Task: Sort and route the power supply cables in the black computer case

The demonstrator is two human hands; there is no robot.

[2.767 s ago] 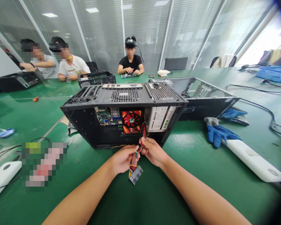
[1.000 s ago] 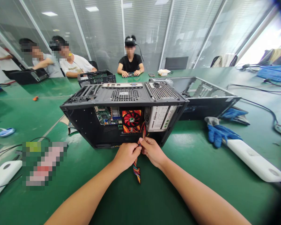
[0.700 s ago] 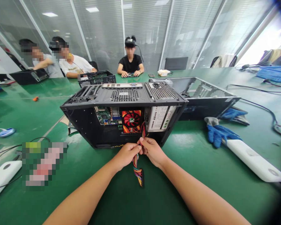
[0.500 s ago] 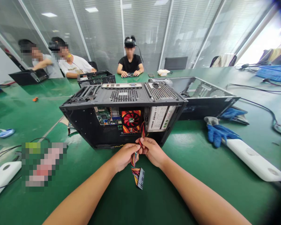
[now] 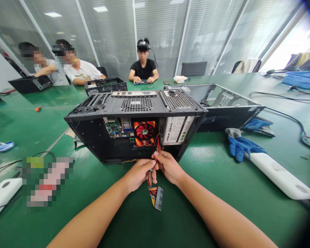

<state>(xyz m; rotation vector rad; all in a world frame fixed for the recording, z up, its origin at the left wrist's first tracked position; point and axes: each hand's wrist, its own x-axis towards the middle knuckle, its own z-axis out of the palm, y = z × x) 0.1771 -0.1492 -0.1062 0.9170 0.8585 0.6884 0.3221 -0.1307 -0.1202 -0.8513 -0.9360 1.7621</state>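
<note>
In front of me a black computer case (image 5: 88,134) stands on the green table with its side open. Inside are a green motherboard (image 5: 115,128), a red-bladed cooling fan (image 5: 144,132) and a white-labelled power supply (image 5: 175,131). A bundle of coloured power cables (image 5: 151,179) comes out of the case, with a flat dark multi-pin connector (image 5: 158,198) hanging at its loose end. My left hand (image 5: 139,174) pinches the bundle just below my right hand (image 5: 167,166), which grips it nearer the case. The fingers of both hands nearly touch.
Behind the case lies another open case (image 5: 229,113). Blue gloves (image 5: 241,144) and a white power strip (image 5: 279,175) are at right; another white strip (image 5: 5,196) and a blurred-out item (image 5: 51,182) at left. Several people sit across the table, one handling a board (image 5: 143,82).
The hanging connector has swung slightly to the right and turned a little. Both hands keep their hold on the cables, almost in the same place.
</note>
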